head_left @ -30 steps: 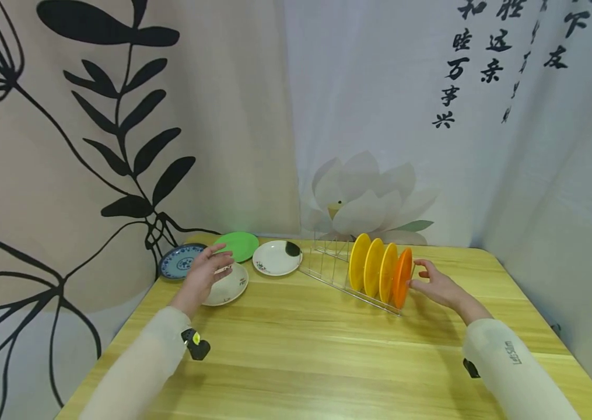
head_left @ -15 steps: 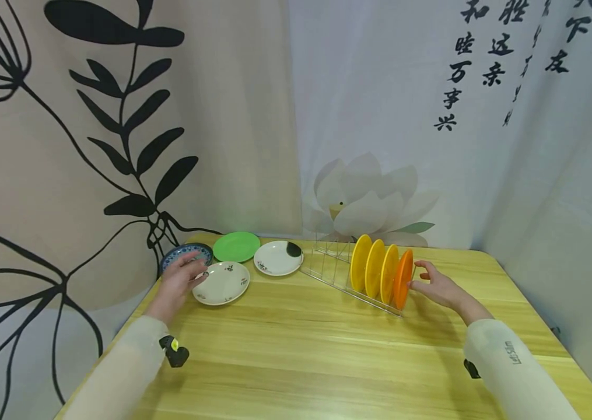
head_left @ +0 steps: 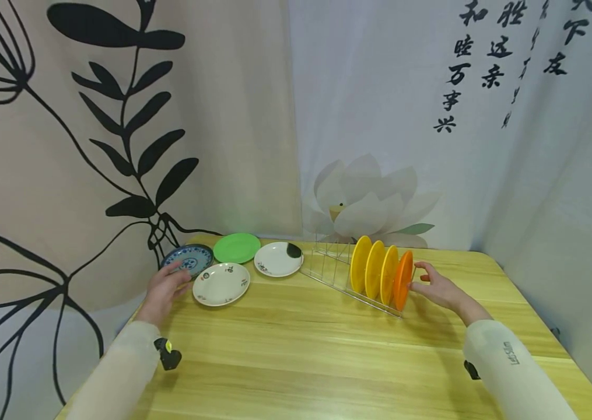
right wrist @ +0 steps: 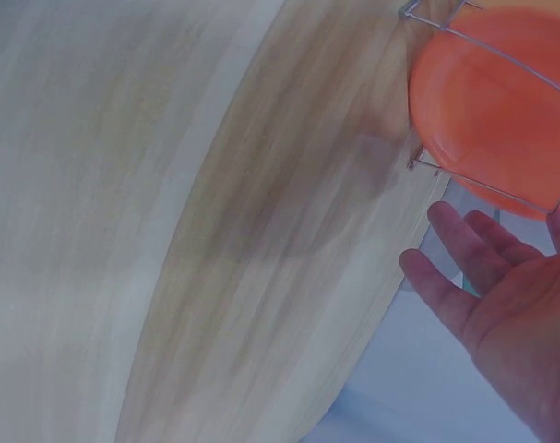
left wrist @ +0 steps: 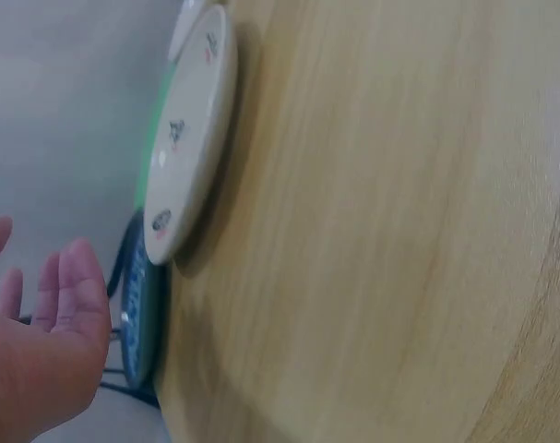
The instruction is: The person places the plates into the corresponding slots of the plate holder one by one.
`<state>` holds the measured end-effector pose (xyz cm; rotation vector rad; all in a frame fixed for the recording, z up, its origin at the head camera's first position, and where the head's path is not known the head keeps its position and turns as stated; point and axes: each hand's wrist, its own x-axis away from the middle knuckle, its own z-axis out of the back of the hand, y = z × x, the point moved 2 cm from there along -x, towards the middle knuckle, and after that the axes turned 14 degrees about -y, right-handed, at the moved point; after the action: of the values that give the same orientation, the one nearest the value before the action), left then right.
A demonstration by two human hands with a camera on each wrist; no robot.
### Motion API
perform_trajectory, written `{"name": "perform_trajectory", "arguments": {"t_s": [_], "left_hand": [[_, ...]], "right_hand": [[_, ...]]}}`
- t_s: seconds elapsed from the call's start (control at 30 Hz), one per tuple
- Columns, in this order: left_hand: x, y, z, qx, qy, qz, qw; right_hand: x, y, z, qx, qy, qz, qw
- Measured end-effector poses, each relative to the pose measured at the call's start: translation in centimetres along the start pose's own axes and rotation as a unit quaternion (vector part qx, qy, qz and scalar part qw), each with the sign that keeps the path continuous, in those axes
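My left hand point(head_left: 161, 291) is by the near edge of a blue-and-white patterned plate point(head_left: 193, 259) at the table's left side. In the left wrist view its fingers point(left wrist: 81, 286) are loosely bent with nothing between them, beside that plate. A white floral plate point(head_left: 221, 284) lies just right of the hand. My right hand point(head_left: 440, 289) holds the right end of a wire dish rack point(head_left: 335, 283) by thumb and forefinger; its other fingers point(right wrist: 473, 249) spread out free. An orange plate point(head_left: 403, 280) stands in the rack nearest this hand, beside several yellow plates point(head_left: 360, 262).
A green plate point(head_left: 236, 248) and a white plate with a dark patch point(head_left: 277, 259) lie along the back of the wooden table point(head_left: 296, 361). The rack's left slots hold no plates. Printed curtains point(head_left: 238, 116) hang right behind the table's back edge.
My left hand has moved left and toward me, from over the white floral plate to the blue-and-white plate's near edge. My right hand has stayed at the rack's end.
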<state>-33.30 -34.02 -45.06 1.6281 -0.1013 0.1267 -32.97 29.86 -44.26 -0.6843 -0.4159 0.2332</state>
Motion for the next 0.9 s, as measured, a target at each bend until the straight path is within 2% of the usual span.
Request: {"name": "perform_trajectory", "arguments": {"t_s": [0.23, 0.37, 0.43, 0.67, 0.9], "left_hand": [[-0.5, -1.3, 0.8, -0.009, 0.035, 0.046, 0.9983], [-0.5, -2.2, 1.1, -0.019, 0.045, 0.058, 0.9971], [-0.5, -2.6, 1.1, -0.025, 0.044, 0.062, 0.9968], [-0.8, -3.7, 0.8, -0.026, 0.005, 0.072, 0.9971], [-1.0, -4.5, 0.5, -0.033, 0.018, 0.074, 0.9966]], "right_hand": [[0.2, 0.0, 0.0, -0.003, 0.000, -0.001, 1.0000], [0.2, -0.2, 0.0, -0.011, 0.000, 0.002, 0.9999], [0.2, -0.2, 0.0, -0.012, 0.000, 0.003, 0.9999], [0.2, -0.2, -0.1, -0.015, 0.000, 0.005, 0.9999], [0.1, 0.2, 0.0, -0.011, 0.001, 0.001, 0.9999]]}}
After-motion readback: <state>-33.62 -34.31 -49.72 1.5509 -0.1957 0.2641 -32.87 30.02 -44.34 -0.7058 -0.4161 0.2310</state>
